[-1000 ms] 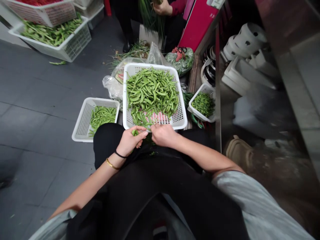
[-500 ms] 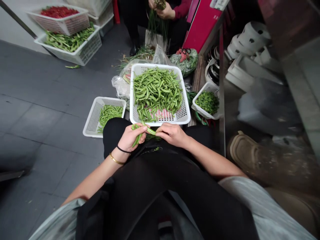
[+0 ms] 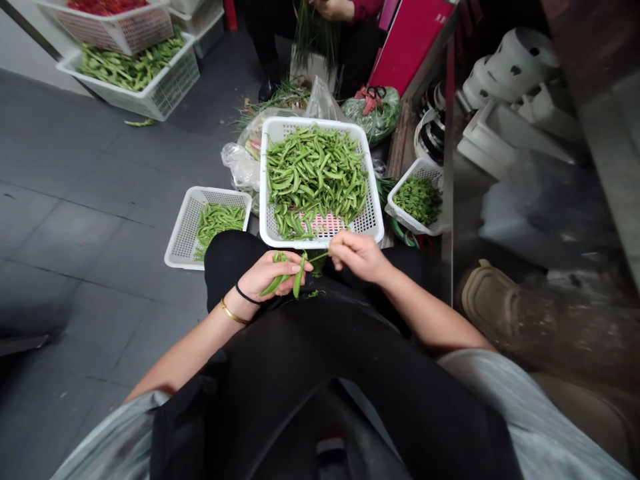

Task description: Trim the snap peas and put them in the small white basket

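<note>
My left hand (image 3: 277, 275) is closed on several green pea pods; one pod (image 3: 299, 279) stands out upright between the thumb and fingertips. To its right, my right hand (image 3: 359, 255) pinches a thin green string (image 3: 320, 257) that stretches towards the top of that pod. Just beyond both hands sits a white perforated basket (image 3: 376, 223) heaped with pea pods (image 3: 315, 177). Beside my left knee, a smaller white basket (image 3: 175, 240) holds more pods (image 3: 217, 223). Bits of green trimmings (image 3: 314, 293) lie on my dark apron.
A white basket of chopped greens (image 3: 420, 200) stands right, by a metal edge (image 3: 449, 200). Stacked baskets (image 3: 173, 83) of greens and red peppers are at far left. Across from me sits a co-worker (image 3: 335, 10) with long green stalks. Plastic bags (image 3: 240, 167) lie behind the large basket.
My right hand has drawn away up and to the right from the left, pulling a thin string from the pod. The pod in my left hand has swung from sideways to upright.
</note>
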Motion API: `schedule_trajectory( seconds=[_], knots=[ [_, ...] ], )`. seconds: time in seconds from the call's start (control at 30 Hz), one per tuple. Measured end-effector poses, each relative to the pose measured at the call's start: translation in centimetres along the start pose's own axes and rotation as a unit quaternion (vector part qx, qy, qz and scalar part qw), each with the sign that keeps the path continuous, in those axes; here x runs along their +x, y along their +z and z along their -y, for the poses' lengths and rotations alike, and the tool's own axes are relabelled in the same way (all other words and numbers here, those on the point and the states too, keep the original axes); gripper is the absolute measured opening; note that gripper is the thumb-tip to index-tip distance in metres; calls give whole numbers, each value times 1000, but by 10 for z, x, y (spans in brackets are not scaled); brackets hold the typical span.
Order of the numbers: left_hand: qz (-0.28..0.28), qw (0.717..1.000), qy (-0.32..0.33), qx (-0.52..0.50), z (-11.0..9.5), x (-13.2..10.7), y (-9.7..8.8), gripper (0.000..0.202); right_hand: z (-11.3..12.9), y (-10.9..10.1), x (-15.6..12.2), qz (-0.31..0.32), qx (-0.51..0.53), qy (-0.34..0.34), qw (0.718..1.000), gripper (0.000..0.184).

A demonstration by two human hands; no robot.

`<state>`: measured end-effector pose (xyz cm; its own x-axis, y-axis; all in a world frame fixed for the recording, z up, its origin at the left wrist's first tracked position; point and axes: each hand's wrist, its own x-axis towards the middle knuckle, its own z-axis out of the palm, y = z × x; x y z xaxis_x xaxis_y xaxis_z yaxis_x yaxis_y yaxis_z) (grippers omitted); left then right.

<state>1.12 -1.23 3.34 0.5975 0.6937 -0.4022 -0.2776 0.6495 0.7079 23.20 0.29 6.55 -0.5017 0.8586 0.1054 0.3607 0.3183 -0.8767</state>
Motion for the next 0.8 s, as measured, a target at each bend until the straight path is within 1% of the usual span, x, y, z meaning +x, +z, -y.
schedule_trajectory(
  seconds=[0.07,0.13,0.2,0.23,0.3,0.37,0.4,0.43,0.47,0.5,0.53,0.57,0.6,0.63,0.7,0.73,0.8],
  knots=[
    [-2,1000,-9,15,-1,0,-2,24,-2,-14,2,-43,-41,19,998,27],
    [1,999,-13,30,0,0,-4,23,-1,-19,3,-48,-128,-4,991,26],
    [11,999,-13,40,1,1,-5,22,2,-15,3,-6,-232,-55,971,31],
    [17,999,-15,45,2,2,-5,22,4,-10,3,26,-280,-85,956,35],
    [22,997,-20,70,1,2,-4,22,7,2,3,103,-356,-138,919,31],
    [12,989,-19,144,-3,-1,1,23,7,11,3,164,-391,-169,890,28],
    [0,979,-2,203,-5,-3,4,22,7,14,3,181,-388,-177,886,27],
    [-10,962,28,270,-8,-6,8,20,6,16,3,189,-369,-183,892,27],
    [-20,940,69,333,-10,-9,13,17,6,17,3,188,-332,-187,905,26],
    [-29,916,114,383,-12,-12,18,14,6,18,2,176,-279,-184,926,26],
    [-37,896,158,414,-13,-15,22,11,7,20,1,157,-211,-169,950,28],
    [-46,882,195,426,-13,-17,26,10,7,23,0,129,-130,-139,973,30],
    [-59,878,220,422,-12,-19,28,9,8,26,-1,98,-45,-96,989,31],
    [-79,881,235,402,-10,-19,30,10,8,29,-3,68,37,-48,996,31],
    [-140,901,254,322,-6,-17,27,14,4,33,-7,26,155,32,987,30],
    [-181,909,265,267,-5,-15,23,16,1,32,-10,13,183,54,982,31],
    [-258,908,294,151,-6,-10,10,17,-7,23,-16,17,169,76,983,32]
  ],
)
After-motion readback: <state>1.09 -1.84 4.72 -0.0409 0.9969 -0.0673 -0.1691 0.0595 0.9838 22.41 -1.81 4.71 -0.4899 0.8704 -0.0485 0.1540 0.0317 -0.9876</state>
